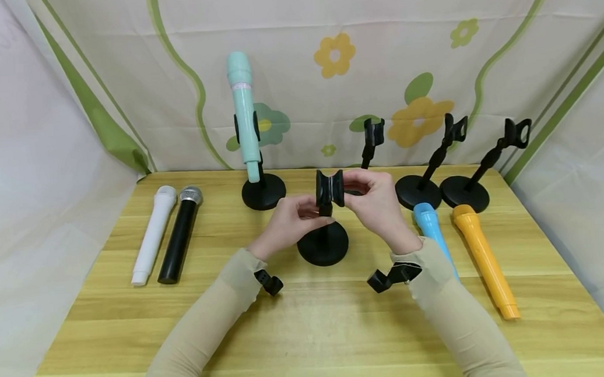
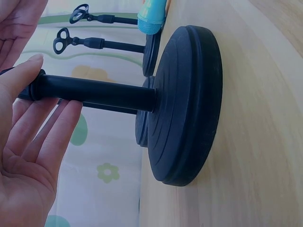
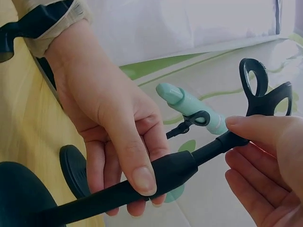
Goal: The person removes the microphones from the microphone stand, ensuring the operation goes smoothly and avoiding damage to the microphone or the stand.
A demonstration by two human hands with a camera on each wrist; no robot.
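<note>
A black desktop microphone stand (image 1: 323,246) stands upright between the hands, its round base on the table. My left hand (image 1: 290,224) grips the pole, thumb on one side and fingers on the other, as the left wrist view shows at its pole (image 2: 99,91). Higher up, my right hand (image 3: 272,163) pinches the thin neck just under the black clip (image 3: 267,97). That clip holds no microphone. Behind the left hand, a mint-green microphone (image 1: 245,116) sits tilted in the clip of another stand (image 1: 264,194).
On the left lie a white microphone (image 1: 153,237) and a black microphone (image 1: 180,238). Blue (image 1: 429,220) and orange (image 1: 486,260) microphones lie at the right, the blue partly under the right forearm. Further stands (image 1: 419,191) (image 1: 465,193) and a partly hidden one (image 1: 373,137) line the back.
</note>
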